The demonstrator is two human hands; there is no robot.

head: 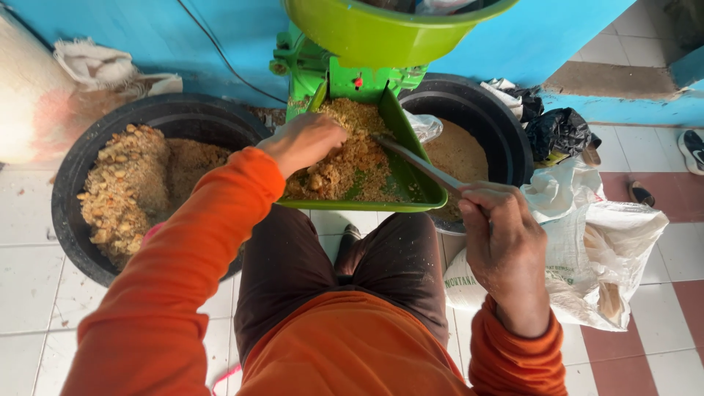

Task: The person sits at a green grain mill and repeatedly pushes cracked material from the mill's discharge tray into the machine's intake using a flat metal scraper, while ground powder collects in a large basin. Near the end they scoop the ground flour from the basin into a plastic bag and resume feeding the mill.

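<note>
A green tray juts out from a green grinding machine and holds coarse brown crumbly mash. My left hand rests in the mash at the tray's left side, fingers curled into it. My right hand is closed around the handle of a thin metal tool, whose tip lies in the mash near the tray's middle. Both arms wear orange sleeves. A green bowl-shaped hopper sits on top of the machine.
A black tub at the left holds lumpy brown material. Another black tub behind the tray at the right holds fine brown powder. White sacks and a black bag lie at the right on the tiled floor. A blue wall stands behind.
</note>
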